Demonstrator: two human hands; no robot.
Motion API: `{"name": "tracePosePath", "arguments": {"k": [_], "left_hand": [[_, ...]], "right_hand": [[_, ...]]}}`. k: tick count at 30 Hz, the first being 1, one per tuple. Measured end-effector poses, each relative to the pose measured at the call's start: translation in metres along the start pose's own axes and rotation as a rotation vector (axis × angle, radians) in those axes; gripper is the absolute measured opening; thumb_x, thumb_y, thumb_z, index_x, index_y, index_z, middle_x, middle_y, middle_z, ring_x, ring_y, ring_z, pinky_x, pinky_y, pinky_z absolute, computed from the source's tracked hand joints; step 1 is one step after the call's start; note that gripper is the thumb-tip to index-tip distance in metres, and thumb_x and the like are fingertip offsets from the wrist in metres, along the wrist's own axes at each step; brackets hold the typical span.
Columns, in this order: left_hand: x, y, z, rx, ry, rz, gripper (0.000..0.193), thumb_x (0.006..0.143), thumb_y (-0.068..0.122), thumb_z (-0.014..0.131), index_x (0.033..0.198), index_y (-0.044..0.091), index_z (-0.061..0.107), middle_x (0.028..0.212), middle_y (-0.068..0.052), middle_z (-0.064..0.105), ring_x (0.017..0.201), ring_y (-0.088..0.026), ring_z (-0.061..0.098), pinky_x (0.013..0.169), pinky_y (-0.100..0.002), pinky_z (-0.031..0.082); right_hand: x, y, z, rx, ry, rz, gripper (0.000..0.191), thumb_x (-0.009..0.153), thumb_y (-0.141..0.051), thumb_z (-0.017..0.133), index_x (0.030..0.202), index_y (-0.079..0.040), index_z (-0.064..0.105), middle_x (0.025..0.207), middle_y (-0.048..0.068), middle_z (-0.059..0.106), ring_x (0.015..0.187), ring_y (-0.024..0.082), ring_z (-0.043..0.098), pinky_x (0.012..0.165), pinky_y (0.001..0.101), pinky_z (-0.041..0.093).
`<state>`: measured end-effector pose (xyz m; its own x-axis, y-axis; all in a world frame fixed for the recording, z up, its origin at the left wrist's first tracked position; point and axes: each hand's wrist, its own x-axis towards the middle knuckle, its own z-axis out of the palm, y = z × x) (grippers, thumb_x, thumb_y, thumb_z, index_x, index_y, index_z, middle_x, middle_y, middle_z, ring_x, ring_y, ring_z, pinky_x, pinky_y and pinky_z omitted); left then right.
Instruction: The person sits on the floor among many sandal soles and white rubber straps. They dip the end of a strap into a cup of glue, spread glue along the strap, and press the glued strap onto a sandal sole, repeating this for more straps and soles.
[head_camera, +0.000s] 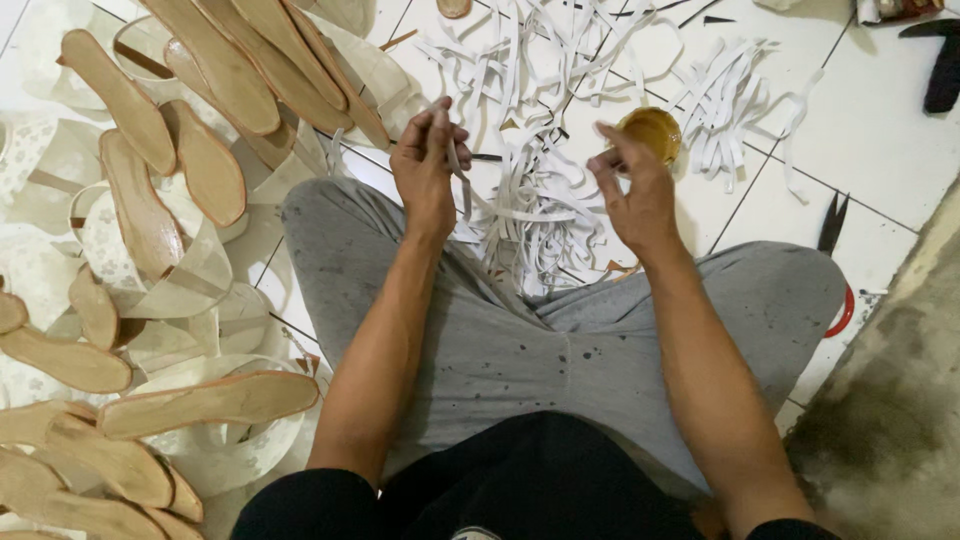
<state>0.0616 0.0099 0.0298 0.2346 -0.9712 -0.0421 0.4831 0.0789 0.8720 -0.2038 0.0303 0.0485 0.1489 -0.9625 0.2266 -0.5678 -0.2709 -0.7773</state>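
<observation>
Two hands over floor (880, 130). Left hand (428, 165) fingers pinch white strap (462, 178); keep taut. Right hand (632, 185) fingers closed, glue tin (652, 132) just beyond; dab sparingly.

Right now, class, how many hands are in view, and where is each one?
2. The left hand pinches a thin white strip above the grey-trousered knees. The right hand is raised beside a small round amber container. No other hands show.
</observation>
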Motion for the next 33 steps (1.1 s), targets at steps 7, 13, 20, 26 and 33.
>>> {"name": "tracePosePath", "arguments": {"k": [7, 13, 20, 26, 33], "left_hand": [[-0.022, -0.019, 0.019, 0.231, -0.253, -0.038, 0.025, 0.105, 0.006, 0.061, 0.124, -0.007, 0.069, 0.11, -0.001, 0.065, 0.083, -0.012, 0.066, 0.068, -0.027, 0.057], [-0.02, -0.031, 0.019, 0.308, -0.246, -0.149, 0.024, 0.099, 0.005, 0.066, 0.12, -0.004, 0.072, 0.087, -0.006, 0.073, 0.077, -0.011, 0.068, 0.073, -0.026, 0.058], [-0.019, -0.02, 0.015, 0.317, -0.181, -0.303, 0.024, 0.094, 0.009, 0.074, 0.114, -0.003, 0.075, 0.09, -0.005, 0.075, 0.077, -0.008, 0.066, 0.069, -0.025, 0.054], [-0.017, -0.021, 0.02, 0.132, -0.215, -0.466, 0.029, 0.093, 0.005, 0.07, 0.121, -0.002, 0.071, 0.097, -0.006, 0.074, 0.082, -0.01, 0.068, 0.073, -0.027, 0.058], [-0.014, -0.03, 0.013, -0.076, -0.244, -0.589, 0.032, 0.097, 0.002, 0.065, 0.128, -0.002, 0.067, 0.102, -0.007, 0.073, 0.092, -0.011, 0.068, 0.08, -0.027, 0.057]], "right_hand": [[-0.004, 0.04, -0.034, -0.461, 0.13, 0.108, 0.061, 0.082, 0.016, 0.053, 0.137, -0.008, 0.066, 0.146, 0.021, 0.051, 0.133, 0.04, 0.044, 0.114, 0.0471, 0.043], [0.004, 0.064, -0.017, -0.564, -0.026, 0.181, 0.067, 0.074, 0.015, 0.056, 0.136, -0.009, 0.069, 0.159, 0.028, 0.03, 0.138, 0.052, 0.029, 0.104, 0.0622, 0.033], [-0.005, 0.059, -0.027, -0.628, 0.059, 0.07, 0.042, 0.086, 0.005, 0.054, 0.116, -0.01, 0.079, 0.156, 0.023, 0.048, 0.141, 0.045, 0.041, 0.114, 0.0558, 0.035], [-0.006, 0.011, -0.01, -0.163, 0.052, -0.078, 0.054, 0.086, 0.017, 0.046, 0.122, -0.013, 0.071, 0.142, 0.007, 0.062, 0.138, 0.031, 0.059, 0.121, 0.0431, 0.049], [-0.004, -0.043, 0.015, -0.108, 0.005, -0.355, 0.08, 0.075, 0.02, 0.049, 0.145, -0.017, 0.061, 0.151, 0.015, 0.052, 0.138, 0.038, 0.051, 0.117, 0.048, 0.044]]}}
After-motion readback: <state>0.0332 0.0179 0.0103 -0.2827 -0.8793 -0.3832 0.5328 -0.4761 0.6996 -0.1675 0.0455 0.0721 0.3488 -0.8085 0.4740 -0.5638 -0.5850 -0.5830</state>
